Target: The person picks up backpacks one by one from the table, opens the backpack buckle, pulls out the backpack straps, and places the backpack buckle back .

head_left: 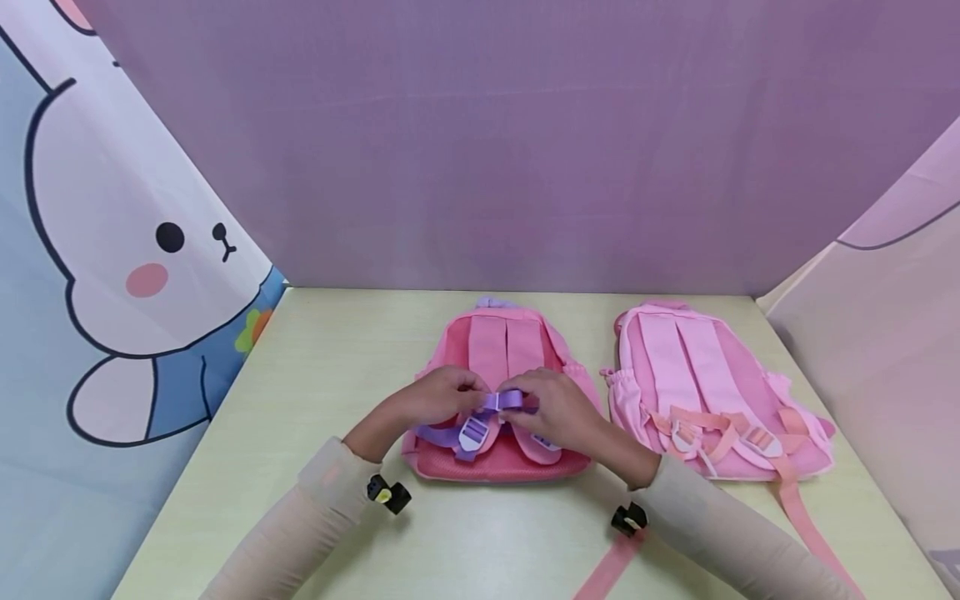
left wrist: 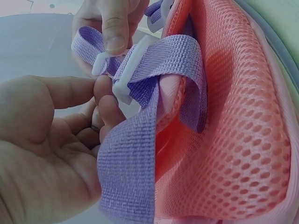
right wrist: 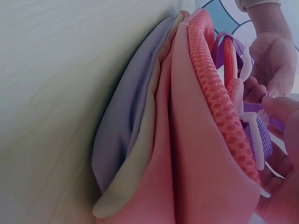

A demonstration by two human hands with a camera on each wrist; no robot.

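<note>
A coral-pink backpack point(head_left: 498, 469) lies on the table with its shoulder straps facing up. Over its lower middle, my left hand point(head_left: 441, 395) and right hand point(head_left: 557, 407) meet at a purple webbing strap point(head_left: 513, 399). In the left wrist view, the right thumb point(left wrist: 115, 35) presses the looped webbing beside a small white buckle point(left wrist: 99, 64). The left hand's fingertips pinch right under that buckle. A larger white strap adjuster point(left wrist: 133, 70), threaded with purple webbing, sits close by. Curled fingers partly hide the pinch point in the right wrist view.
A lighter pink backpack point(head_left: 701, 350) lies to the right, with peach straps point(head_left: 806, 517) trailing towards the table's front. Another pink strap end point(head_left: 609, 568) lies near the front edge, under the right forearm. A purple panel point(head_left: 517, 150) stands behind the table point(head_left: 337, 350).
</note>
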